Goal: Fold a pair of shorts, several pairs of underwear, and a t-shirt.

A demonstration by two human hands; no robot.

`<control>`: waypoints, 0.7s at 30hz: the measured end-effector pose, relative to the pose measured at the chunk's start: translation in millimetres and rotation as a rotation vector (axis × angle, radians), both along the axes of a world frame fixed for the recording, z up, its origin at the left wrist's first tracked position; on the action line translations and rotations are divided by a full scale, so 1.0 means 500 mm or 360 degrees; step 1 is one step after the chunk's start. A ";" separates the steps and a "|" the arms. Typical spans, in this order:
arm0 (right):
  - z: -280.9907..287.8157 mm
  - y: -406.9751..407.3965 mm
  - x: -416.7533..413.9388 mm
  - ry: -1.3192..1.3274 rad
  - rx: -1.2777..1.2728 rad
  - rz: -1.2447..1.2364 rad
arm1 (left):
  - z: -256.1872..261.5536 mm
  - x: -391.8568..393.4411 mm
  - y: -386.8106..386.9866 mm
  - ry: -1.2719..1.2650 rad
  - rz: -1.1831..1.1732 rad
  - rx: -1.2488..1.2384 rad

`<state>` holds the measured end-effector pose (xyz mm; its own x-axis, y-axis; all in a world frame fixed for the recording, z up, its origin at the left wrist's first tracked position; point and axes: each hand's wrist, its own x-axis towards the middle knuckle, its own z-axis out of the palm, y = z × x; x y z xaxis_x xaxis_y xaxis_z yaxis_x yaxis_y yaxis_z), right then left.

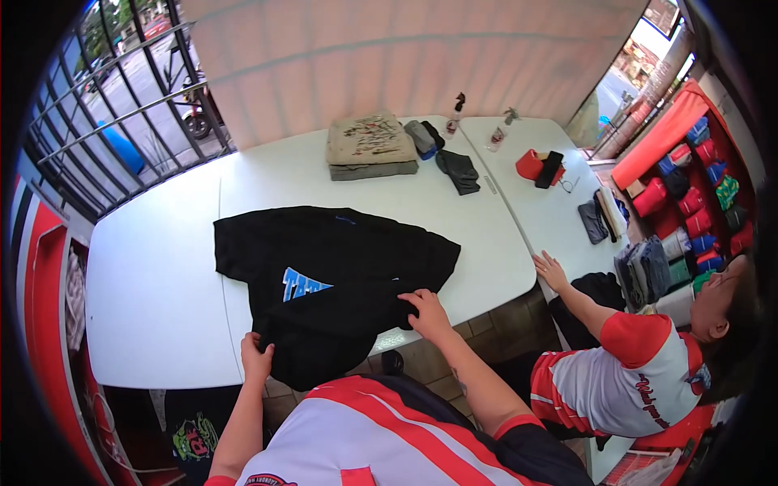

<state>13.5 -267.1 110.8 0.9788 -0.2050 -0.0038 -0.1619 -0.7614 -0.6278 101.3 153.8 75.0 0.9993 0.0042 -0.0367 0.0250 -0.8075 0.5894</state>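
A black T-shirt with blue-and-white lettering on its front lies spread on a white table. Its collar points away from me, and its lower part hangs over the near table edge. My left hand grips the shirt's left side close to the hem. On the opposite side, my right hand has fingers and thumb on the cloth below the right sleeve, pinching it. The fabric is rumpled between my hands and the print is partly hidden by a fold.
Folded clothes, dark folded garments and two spray bottles stand toward the back. A phone leans on a red box. At right, a co-worker rests a hand on the table beside stacked clothes. Window bars border the left.
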 end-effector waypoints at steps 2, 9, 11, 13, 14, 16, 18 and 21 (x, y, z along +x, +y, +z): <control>0.000 0.014 0.009 0.0042 -0.0179 0.0056 | 0.013 0.001 0.006 -0.0091 -0.0026 -0.0002; 0.010 -0.004 0.017 -0.0190 0.0322 -0.0229 | 0.072 0.024 0.034 0.0042 0.0444 -0.0811; 0.034 -0.003 0.025 -0.0453 0.0967 -0.0436 | 0.082 0.021 0.034 -0.0139 0.0552 -0.0723; 0.074 -0.003 0.039 -0.0374 0.1231 -0.0526 | 0.086 0.011 0.023 -0.0532 0.0280 -0.0533; 0.096 0.001 0.049 -0.0330 0.1335 -0.0655 | 0.084 0.007 0.012 -0.0419 0.0223 -0.0420; 0.149 0.041 0.053 -0.0277 0.1418 -0.0452 | 0.082 -0.015 -0.009 -0.0103 -0.0045 -0.0421; 0.207 0.077 0.063 0.0001 0.1299 -0.0380 | 0.072 -0.030 -0.041 -0.0117 -0.0344 -0.0421; 0.297 0.110 0.067 0.0058 0.1713 -0.0131 | 0.057 -0.018 -0.075 -0.0496 -0.0255 0.0004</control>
